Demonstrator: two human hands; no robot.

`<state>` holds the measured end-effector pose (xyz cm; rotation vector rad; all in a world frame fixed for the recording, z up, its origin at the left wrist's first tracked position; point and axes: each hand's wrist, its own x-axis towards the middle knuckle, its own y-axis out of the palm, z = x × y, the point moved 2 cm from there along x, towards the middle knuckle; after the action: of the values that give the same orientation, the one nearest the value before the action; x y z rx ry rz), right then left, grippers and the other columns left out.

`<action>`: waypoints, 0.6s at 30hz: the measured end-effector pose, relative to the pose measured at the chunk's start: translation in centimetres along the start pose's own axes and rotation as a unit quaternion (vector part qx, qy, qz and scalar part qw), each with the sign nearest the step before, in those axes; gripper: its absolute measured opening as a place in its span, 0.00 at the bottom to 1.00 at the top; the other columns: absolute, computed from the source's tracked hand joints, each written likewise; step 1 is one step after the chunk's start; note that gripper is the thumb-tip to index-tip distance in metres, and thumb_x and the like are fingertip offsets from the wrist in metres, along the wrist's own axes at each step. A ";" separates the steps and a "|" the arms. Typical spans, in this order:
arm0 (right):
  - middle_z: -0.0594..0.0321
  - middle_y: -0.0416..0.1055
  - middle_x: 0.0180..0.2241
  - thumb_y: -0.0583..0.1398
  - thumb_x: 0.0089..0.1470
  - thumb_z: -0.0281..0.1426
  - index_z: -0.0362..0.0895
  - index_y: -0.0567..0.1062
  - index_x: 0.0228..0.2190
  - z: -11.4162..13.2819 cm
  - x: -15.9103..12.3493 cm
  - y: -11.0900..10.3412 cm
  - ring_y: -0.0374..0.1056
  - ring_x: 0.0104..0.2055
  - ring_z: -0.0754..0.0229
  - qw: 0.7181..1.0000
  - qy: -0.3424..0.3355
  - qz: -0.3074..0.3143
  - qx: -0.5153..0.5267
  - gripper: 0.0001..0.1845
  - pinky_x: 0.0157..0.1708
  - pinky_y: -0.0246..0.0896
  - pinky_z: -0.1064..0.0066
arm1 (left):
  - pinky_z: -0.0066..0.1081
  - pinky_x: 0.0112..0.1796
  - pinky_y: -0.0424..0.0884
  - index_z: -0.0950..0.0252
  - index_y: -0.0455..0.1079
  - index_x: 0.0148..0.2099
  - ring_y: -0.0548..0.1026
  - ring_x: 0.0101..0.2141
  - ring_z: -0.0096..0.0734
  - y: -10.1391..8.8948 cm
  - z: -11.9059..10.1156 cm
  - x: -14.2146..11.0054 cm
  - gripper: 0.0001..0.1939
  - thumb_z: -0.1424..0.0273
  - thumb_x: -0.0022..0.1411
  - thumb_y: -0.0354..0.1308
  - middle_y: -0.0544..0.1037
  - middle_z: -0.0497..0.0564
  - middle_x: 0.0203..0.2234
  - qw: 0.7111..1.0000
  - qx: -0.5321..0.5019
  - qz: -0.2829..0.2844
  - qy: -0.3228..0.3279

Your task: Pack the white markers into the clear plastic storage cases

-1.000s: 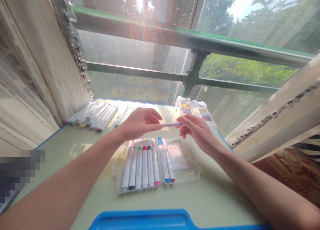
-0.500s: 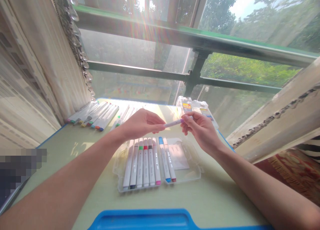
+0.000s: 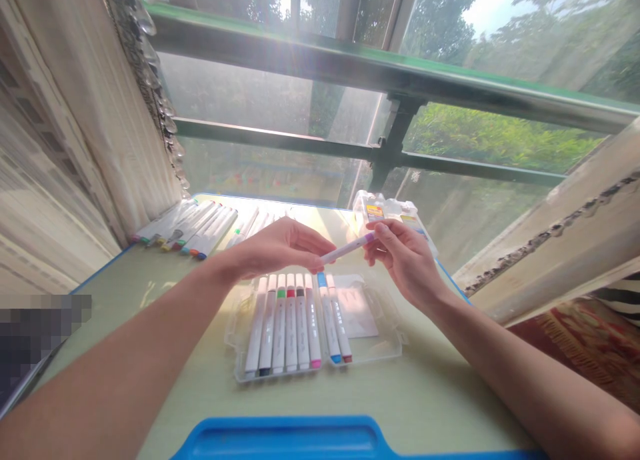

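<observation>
Between my two hands, above the table, a white marker (image 3: 345, 249) with a purple band near its right end is held at a slant. My left hand (image 3: 287, 248) pinches its lower left end; my right hand (image 3: 400, 255) grips the purple end between thumb and fingers. Below them lies an open clear plastic case (image 3: 390, 350). Several white markers (image 3: 286, 333) lie side by side in its left part, with green, red, black and pink marks. Beside these are a blue-tipped marker (image 3: 329, 323) and a brown-tipped marker (image 3: 341, 323). A whitish sheet (image 3: 357, 313) lies in the right part.
Loose markers (image 3: 200, 228) spread over the table's far left corner, with more behind my left hand. Clear cases with yellow labels (image 3: 374, 211) stand at the far right. A blue tray edge (image 3: 280, 437) borders the front. Curtains (image 3: 60, 113) and a window rail (image 3: 280, 53) flank the table.
The marker has tilted more steeply, its left end now lower and its purple end higher. My left fingers have dropped slightly along with it. The case and its markers stay put.
</observation>
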<state>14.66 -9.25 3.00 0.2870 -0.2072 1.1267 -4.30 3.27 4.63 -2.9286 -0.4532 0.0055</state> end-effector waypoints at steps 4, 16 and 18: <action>0.66 0.73 0.24 0.66 0.55 0.40 0.43 0.76 0.35 -0.1 0.0 -0.1 0.69 0.23 0.65 1.000 0.000 0.001 0.003 0.13 0.22 0.65 0.73 | 0.29 0.38 0.76 0.67 0.80 0.47 0.79 0.35 0.31 0.0 0.1 0.0 0.17 0.75 0.53 0.67 0.83 0.56 0.37 1.000 -0.010 0.006 -0.003; 0.62 0.77 0.31 0.69 0.52 0.37 0.43 0.76 0.42 0.2 -0.2 0.0 0.75 0.28 0.62 1.000 0.001 0.018 -0.023 0.18 0.25 0.68 0.72 | 0.32 0.39 0.77 0.67 0.78 0.50 0.81 0.39 0.36 0.1 0.2 -0.1 0.21 0.74 0.51 0.69 0.83 0.59 0.39 1.000 -0.026 0.016 0.005; 0.62 0.77 0.31 0.69 0.51 0.37 0.43 0.76 0.41 0.2 -0.3 0.0 0.75 0.28 0.62 0.999 0.001 0.025 -0.031 0.17 0.26 0.68 0.72 | 0.31 0.38 0.77 0.67 0.77 0.50 0.81 0.39 0.36 0.2 0.2 -0.1 0.21 0.73 0.51 0.69 0.83 0.58 0.38 0.999 -0.028 0.021 0.009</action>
<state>14.52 -9.54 3.15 0.2268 -0.2476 1.1687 -4.37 3.10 4.35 -2.9905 -0.3946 -0.0271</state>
